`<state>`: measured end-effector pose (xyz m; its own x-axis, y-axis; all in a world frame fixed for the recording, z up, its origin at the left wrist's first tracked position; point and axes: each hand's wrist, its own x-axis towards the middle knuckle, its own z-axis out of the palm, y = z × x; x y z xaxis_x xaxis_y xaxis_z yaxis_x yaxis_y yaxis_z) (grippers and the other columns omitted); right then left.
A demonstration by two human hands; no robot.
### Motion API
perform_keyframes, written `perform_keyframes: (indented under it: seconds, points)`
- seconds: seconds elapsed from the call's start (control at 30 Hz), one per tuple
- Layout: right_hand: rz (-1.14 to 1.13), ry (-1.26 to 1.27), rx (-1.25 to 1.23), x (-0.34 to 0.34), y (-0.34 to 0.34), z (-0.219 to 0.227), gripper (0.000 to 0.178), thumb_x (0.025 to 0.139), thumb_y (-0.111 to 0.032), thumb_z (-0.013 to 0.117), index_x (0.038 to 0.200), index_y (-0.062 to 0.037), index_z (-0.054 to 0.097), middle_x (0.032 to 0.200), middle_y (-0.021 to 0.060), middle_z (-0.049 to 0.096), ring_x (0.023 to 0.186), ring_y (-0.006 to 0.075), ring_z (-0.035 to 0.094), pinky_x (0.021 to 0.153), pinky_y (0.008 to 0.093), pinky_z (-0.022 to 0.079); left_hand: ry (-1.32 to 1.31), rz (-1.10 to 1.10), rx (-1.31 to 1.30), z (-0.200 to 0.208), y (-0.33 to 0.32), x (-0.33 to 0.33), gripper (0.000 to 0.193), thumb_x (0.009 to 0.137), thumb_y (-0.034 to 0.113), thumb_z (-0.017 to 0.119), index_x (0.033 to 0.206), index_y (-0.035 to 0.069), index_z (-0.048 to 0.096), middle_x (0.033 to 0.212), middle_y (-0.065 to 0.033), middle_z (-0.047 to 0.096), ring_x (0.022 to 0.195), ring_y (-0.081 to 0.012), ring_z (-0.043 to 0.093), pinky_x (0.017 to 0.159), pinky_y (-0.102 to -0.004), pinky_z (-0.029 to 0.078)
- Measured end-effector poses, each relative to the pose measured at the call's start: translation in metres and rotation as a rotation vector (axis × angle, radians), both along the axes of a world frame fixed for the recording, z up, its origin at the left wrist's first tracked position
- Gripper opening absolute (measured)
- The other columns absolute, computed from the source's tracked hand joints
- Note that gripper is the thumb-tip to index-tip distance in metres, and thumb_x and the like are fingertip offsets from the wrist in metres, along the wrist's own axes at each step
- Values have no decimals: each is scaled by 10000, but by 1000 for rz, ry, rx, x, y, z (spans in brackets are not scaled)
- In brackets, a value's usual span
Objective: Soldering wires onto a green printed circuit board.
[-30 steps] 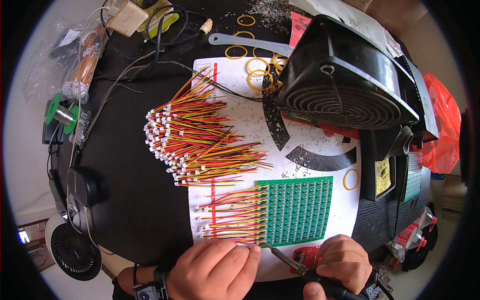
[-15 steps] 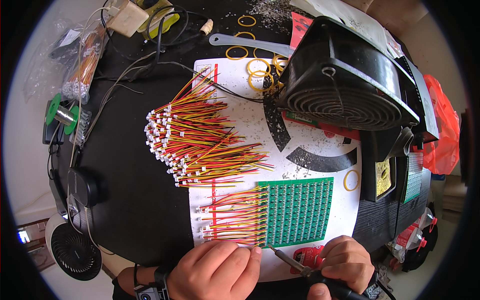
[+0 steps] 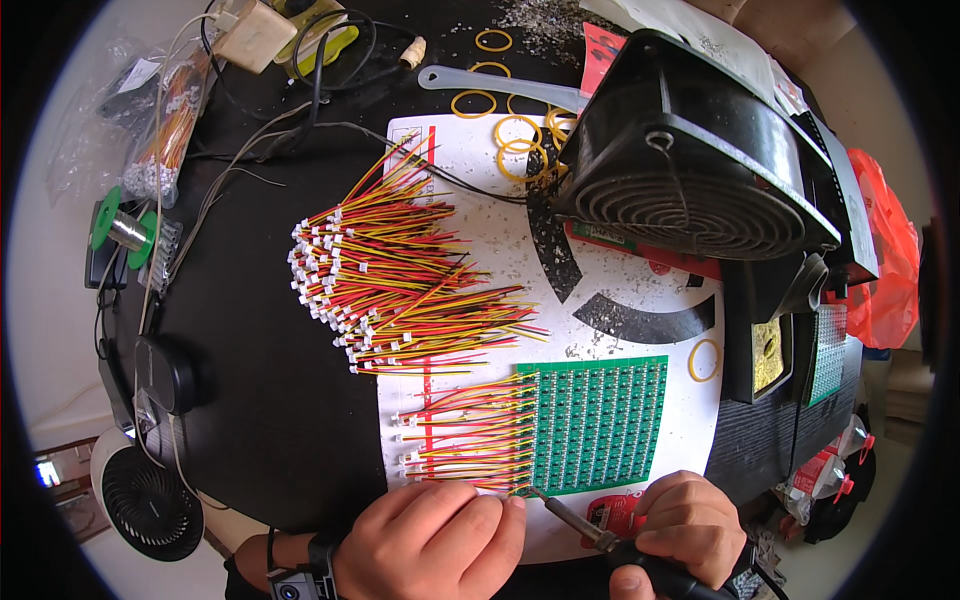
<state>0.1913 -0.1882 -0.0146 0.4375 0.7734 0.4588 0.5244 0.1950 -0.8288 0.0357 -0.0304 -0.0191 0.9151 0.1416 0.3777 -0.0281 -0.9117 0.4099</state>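
Pinching wires (image 3: 521,489), the left hand (image 3: 435,535) sits at the near left corner of the green board (image 3: 600,425), its fingers hiding part of them. The right hand (image 3: 690,525) grips a soldering iron (image 3: 580,525), tip at that corner, rear cut off by the lower edge. Plugs (image 3: 408,418) on leads stick out left of the board; a heap of leads (image 3: 410,270) lies beyond. Farther off, a black fan (image 3: 690,150) blocks part of the white sheet (image 3: 630,350) and its bold print (image 3: 645,318). At far left, a bag's (image 3: 165,140) label (image 3: 137,75) is illegible.
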Motion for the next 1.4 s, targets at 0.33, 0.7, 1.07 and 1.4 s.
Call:
perform_keyframes:
  seconds: [0.33,0.7,1.07,1.4]
  points:
    - [15,-4,-9,0,1,0,205,765,-57,712,876,37,566,621,107,535,501,206,500,512,333,438,0,-18,40,-2,-2,-2,89,804,31,675,873,-25,678,791,-88,622,733,-234,649,577,-300,518]
    - [23,-9,-21,1,0,0,204,773,-59,706,882,38,563,629,105,534,506,205,499,514,333,437,-5,-31,112,-3,-5,-4,71,822,19,670,868,-34,677,781,-94,616,748,-240,646,599,-312,537]
    - [-54,39,-115,-7,-20,-2,250,785,-169,754,854,-12,572,637,70,547,563,183,540,579,345,495,-3,-33,122,-3,-5,-4,78,831,24,660,877,-33,683,773,-89,612,744,-235,644,596,-306,531]
    - [141,46,-39,13,-23,-20,373,658,-109,941,841,-38,625,653,63,648,539,213,640,479,307,520,8,-10,21,0,0,-1,114,800,37,658,885,-35,682,788,-88,610,717,-229,641,579,-287,513]
